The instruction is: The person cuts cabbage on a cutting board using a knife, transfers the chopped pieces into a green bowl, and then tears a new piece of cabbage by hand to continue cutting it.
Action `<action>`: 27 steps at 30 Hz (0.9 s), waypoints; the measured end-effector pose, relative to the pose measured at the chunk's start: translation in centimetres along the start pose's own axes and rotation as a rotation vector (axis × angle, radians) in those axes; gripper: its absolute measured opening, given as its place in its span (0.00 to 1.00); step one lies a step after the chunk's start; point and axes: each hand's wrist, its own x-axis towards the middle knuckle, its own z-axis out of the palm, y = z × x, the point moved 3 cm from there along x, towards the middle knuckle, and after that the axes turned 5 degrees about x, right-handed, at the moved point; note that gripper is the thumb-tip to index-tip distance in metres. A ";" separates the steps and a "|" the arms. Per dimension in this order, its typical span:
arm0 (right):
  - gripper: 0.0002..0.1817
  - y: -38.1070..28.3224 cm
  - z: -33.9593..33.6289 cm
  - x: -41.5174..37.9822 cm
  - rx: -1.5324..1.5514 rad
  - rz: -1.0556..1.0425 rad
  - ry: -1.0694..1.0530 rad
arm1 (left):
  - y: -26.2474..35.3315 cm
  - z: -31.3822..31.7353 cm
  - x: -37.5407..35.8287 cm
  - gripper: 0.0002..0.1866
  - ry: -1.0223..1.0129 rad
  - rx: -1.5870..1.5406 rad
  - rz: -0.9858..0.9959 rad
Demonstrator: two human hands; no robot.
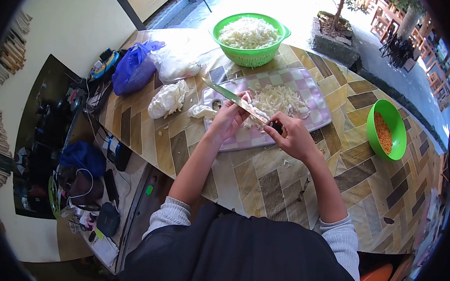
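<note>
My right hand (290, 136) is closed round the black handle of a long knife (236, 99), whose blade points up and to the left. My left hand (228, 119) is beside the blade, its fingers curled and touching whitish pieces under it; what exactly they grip is partly hidden. Both hands are over a pink and white checkered cutting board (316, 102). Shredded pale vegetable (278, 100) is heaped on the board. A green colander (250, 56) full of pale shreds stands behind the board.
On the left are a blue plastic bag (133, 70), a white bag (177, 67) and a crumpled white cloth or bag (167, 100). At the right stands a green bowl (399, 130) with orange crumbs. The patterned table (263, 188) has a curved edge near my body.
</note>
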 end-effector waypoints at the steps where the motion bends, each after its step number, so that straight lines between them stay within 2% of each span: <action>1: 0.15 -0.2 0.0 0.0 0.004 0.012 -0.003 | -0.1 -0.3 0.1 0.15 -0.018 -0.012 0.000; 5: 0.14 -0.2 0.0 0.0 -0.023 0.002 0.008 | -0.3 -0.1 0.1 0.15 -0.001 0.001 -0.023; 8: 0.14 -0.2 0.0 -0.1 -0.030 -0.003 0.011 | -0.5 -0.8 0.4 0.20 0.004 0.027 -0.038; 27: 0.13 0.3 0.4 -0.1 -0.003 -0.012 0.045 | -1.2 -0.3 0.2 0.16 -0.013 0.038 -0.060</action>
